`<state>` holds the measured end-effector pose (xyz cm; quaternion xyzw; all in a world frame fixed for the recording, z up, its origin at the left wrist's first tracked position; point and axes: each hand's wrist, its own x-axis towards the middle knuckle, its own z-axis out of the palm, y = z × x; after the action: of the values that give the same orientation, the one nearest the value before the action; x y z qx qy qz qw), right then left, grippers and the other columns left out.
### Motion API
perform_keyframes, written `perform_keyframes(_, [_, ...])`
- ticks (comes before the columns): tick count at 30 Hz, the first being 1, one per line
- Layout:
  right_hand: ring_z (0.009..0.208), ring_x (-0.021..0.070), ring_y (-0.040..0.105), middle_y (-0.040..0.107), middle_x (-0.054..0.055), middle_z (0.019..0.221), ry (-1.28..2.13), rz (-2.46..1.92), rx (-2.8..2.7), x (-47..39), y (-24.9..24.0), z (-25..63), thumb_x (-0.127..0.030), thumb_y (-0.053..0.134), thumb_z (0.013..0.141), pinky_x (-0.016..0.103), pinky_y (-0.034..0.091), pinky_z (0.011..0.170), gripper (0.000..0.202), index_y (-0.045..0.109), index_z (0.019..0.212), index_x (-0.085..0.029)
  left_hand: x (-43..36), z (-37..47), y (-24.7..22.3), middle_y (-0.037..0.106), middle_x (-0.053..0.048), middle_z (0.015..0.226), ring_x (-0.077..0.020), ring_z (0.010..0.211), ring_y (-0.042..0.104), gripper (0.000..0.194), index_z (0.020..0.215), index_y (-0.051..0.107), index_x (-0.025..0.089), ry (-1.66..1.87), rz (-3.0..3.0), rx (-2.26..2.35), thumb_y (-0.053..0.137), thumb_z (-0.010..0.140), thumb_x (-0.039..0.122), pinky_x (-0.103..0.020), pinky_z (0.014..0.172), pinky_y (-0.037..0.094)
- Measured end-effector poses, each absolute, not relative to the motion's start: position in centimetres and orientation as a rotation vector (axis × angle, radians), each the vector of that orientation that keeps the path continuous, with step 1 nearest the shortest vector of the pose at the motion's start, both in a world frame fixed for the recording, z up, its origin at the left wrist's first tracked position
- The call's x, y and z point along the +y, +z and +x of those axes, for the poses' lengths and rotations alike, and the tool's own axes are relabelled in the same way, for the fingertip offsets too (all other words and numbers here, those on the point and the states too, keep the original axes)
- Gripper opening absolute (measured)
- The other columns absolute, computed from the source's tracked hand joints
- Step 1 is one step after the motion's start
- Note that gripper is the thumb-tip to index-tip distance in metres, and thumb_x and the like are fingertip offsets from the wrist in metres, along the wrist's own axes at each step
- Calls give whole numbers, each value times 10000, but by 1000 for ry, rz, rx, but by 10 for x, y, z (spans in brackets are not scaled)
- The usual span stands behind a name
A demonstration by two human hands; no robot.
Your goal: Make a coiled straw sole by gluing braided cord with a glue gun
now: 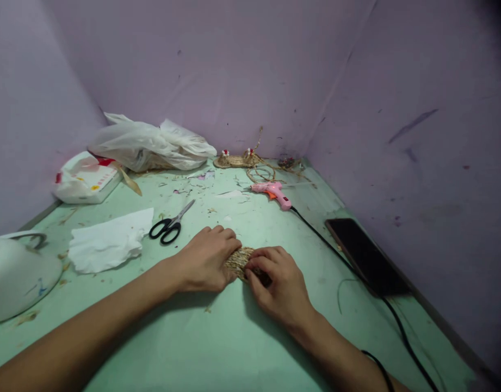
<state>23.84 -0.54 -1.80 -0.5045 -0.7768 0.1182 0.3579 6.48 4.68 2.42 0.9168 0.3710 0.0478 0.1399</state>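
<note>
A small flat piece of braided straw lies on the green tabletop between my two hands. My left hand is closed on its left end, fingers curled over the far edge and thumb at the near side. At the right end, my right hand pinches the piece with thumb and fingertips. Much of the straw piece is hidden under my fingers. Beyond the hands rests a pink glue gun, its nozzle pointing left. Black-handled scissors lie to the left, slightly apart.
A crumpled white paper and a white lamp base are at left. Behind them sit a box and plastic bag. Straw sandals and coiled cord lie by the wall. A phone and black cable occupy the right.
</note>
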Motion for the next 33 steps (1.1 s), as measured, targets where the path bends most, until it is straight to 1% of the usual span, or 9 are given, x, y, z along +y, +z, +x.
perform_keyframes(4, [704,208,533,651,62,743,160,-1285,-2096,-1,-21,237,-153,550,773,364,405,649,125,656,720,-193,43,58,15,567,-93,1127,-301,1072,470,407,1073,600,207,235,2588,1009,648,674,273,-424,888,359])
perform_keyframes(7, [705,201,553,646,65,750,236,-1260,-2092,0,-21,238,-149,536,790,353,434,645,125,652,765,-188,44,52,11,532,-99,1213,-310,1136,439,498,1162,561,212,252,2527,953,663,677,264,-452,946,325])
perform_keyframes(9, [781,211,570,645,77,830,340,-1266,-2044,-1,-20,241,-174,555,784,357,465,686,104,643,836,-188,44,49,10,533,-105,1205,-314,1134,438,533,1182,548,199,256,2493,946,674,666,246,-472,959,320])
perform_keyframes(12, [974,248,558,617,104,1044,432,-1347,-1947,0,-19,248,-220,581,763,414,461,829,235,612,995,-192,43,49,11,540,-111,1139,-288,1081,458,489,1137,559,161,356,2447,921,645,656,153,-450,937,368])
perform_keyframes(18, [925,218,613,661,73,1021,1043,-1448,-1698,7,-16,253,-259,571,757,387,470,839,327,571,1077,-194,43,50,11,511,-120,1151,-249,1095,446,511,1181,499,151,529,2437,765,562,684,55,-417,951,406])
perform_keyframes(24, [778,181,596,628,34,879,1614,-1303,-1210,6,-4,248,-260,704,590,309,475,678,464,510,1007,-200,40,49,1,474,-164,1275,-259,1195,415,697,1363,307,145,656,2484,706,547,718,40,-447,989,390])
perform_keyframes(28, [755,173,580,628,37,887,1709,-1310,-1123,5,-2,246,-198,723,512,299,452,672,556,519,1029,-179,39,49,4,448,-195,1322,-284,1234,386,736,1391,253,119,772,2611,719,582,733,101,-493,1018,344])
perform_keyframes(30, [729,163,572,628,30,868,1683,-1317,-1094,4,-3,245,-200,710,520,288,446,657,539,526,1026,-171,37,50,7,502,-202,1260,-295,1173,446,623,1317,383,95,932,2650,832,605,737,153,-493,974,380])
perform_keyframes(33, [737,158,577,637,28,882,1569,-1345,-1071,3,-6,240,-207,685,547,272,452,656,519,526,1040,-173,27,54,9,653,-114,903,-229,850,596,187,931,630,128,1132,2585,1087,560,758,130,-393,746,484])
